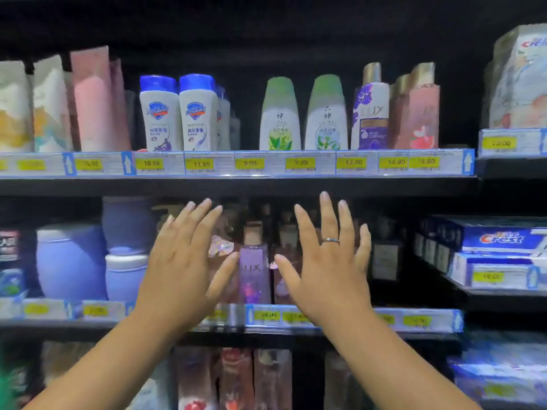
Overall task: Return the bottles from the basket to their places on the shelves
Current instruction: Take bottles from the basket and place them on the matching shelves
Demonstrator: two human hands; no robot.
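We see dark store shelves (236,184) filling the view, three tiers packed with bottles and pouches behind strips of yellow price tags (250,163). Our two forearms reach up from the near edge toward the middle tier. The left hand (183,261) and the right hand (328,261) are both spread flat, fingers splayed, grasping nothing, palms facing the shelf. Between them, upright on the middle tier, stands a purple bottle (254,270), each thumb just beside it; we cannot tell whether either touches it. Toothpaste boxes (497,241) are stacked far right. A ring (331,240) sits on the right hand.
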